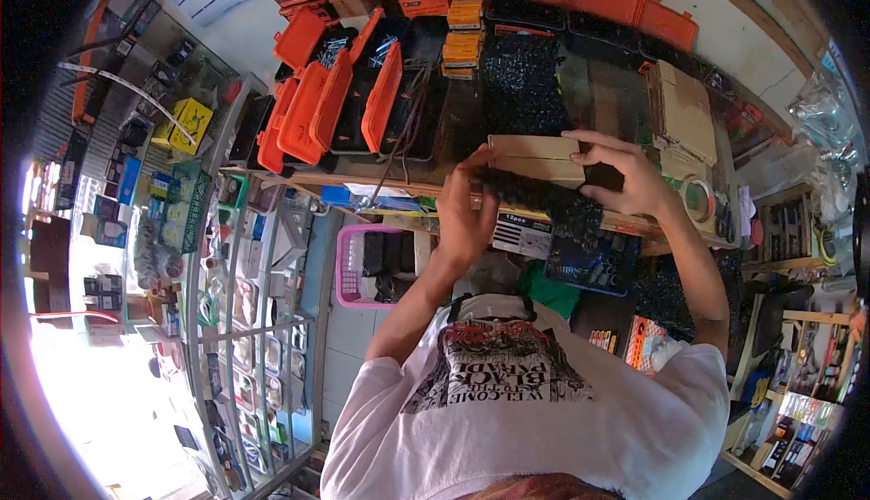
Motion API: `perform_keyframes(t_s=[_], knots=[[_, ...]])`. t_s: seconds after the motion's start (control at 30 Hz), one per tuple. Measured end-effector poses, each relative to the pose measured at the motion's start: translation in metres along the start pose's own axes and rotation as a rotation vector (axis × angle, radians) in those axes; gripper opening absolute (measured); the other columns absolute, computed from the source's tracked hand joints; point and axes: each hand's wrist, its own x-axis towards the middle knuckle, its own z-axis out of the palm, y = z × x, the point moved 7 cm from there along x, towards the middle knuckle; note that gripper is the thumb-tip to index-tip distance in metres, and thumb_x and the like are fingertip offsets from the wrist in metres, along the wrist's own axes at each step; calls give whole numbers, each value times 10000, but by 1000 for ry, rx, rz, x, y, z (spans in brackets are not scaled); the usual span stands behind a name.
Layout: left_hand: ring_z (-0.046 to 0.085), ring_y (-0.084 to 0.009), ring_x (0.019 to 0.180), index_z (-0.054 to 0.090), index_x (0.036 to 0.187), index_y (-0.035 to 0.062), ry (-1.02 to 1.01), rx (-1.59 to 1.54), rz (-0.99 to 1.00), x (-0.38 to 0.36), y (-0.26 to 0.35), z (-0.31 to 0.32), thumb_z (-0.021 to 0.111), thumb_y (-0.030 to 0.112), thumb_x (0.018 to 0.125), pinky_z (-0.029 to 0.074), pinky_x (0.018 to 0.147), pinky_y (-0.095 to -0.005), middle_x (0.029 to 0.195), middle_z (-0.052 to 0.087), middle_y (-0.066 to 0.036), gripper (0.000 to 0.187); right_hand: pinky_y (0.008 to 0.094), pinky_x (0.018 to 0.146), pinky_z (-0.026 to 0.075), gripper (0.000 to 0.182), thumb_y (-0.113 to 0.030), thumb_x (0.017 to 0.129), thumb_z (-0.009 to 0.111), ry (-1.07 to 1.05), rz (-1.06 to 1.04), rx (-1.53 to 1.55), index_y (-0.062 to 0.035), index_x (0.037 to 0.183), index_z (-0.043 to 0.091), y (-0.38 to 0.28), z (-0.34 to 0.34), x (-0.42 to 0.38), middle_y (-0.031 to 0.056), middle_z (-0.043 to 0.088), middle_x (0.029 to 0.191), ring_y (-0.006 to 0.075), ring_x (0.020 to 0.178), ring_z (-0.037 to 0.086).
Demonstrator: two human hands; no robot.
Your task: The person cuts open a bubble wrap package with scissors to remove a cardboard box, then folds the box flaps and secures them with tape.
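A small brown cardboard box (536, 159) sits between my two hands at the front edge of the workbench. My left hand (467, 210) closes on its left end, fingers bent at the corner. On the opposite end, my right hand (630, 174) grips with its fingers curved around, fingertips at the far corner and thumb low near the front. A dark, lumpy mass (544, 203) lies just in front of the box, below my hands. Behind the box spreads a pile of small black pieces (521, 87).
Orange-lidded cases (313, 110) holding metal parts stand at left, with cords draped nearby. Orange-yellow small boxes (463, 33) are stacked behind. Flat cardboard (684, 110) and a tape roll (698, 196) lie at right. Under the bench edge are a pink basket (346, 264) and a dark tray (594, 264).
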Motion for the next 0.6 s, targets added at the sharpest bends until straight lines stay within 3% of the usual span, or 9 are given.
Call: perform_keyframes(t_s=[0.1, 0.2, 0.3, 0.4, 0.5, 0.6], knots=[[692, -318, 1014, 602, 1221, -10, 20, 9, -152, 1, 3, -2, 559, -101, 820, 531, 839, -369, 1182, 698, -152, 413, 480, 1221, 300, 666, -98, 675, 867, -101, 45, -187, -96, 1287, 603, -17, -5, -4, 154, 415, 1575, 366, 1497, 321], [696, -305, 898, 629, 1178, -7, 89, 89, -92, 4, 3, -2, 577, -92, 830, 536, 800, -381, 1108, 714, -144, 363, 498, 1254, 226, 773, -90, 652, 865, -35, 101, -297, -120, 1363, 562, -34, -5, -12, 133, 369, 1607, 353, 1541, 208], [679, -280, 847, 617, 1132, -6, 112, 156, 68, 9, 11, -3, 600, -80, 851, 534, 766, -365, 1033, 697, -148, 292, 512, 1216, 300, 703, -72, 650, 834, 83, 84, -425, -99, 1320, 621, -42, -1, -11, 115, 353, 1623, 327, 1535, 251], [665, -261, 812, 589, 1044, 2, 148, 134, 47, 5, -12, -3, 645, -36, 889, 526, 724, -362, 936, 660, -161, 169, 503, 1197, 340, 493, -185, 746, 843, 200, -64, -464, -85, 1203, 684, -37, 3, -13, 136, 525, 1484, 332, 1436, 431], [637, -233, 781, 548, 971, 13, 174, 67, 11, 15, 12, -3, 689, 16, 911, 505, 681, -340, 884, 624, -148, 153, 444, 1071, 455, 243, -211, 850, 785, 400, -21, -238, -41, 1015, 730, -21, 3, -8, 126, 696, 1187, 283, 1187, 636], [512, -147, 836, 542, 974, 23, 58, 92, -96, 22, 6, -2, 703, 90, 943, 459, 763, -301, 900, 577, -97, 177, 371, 936, 489, 166, -182, 911, 740, 433, 261, 58, -19, 915, 715, -4, -3, 2, 83, 707, 936, 230, 944, 671]])
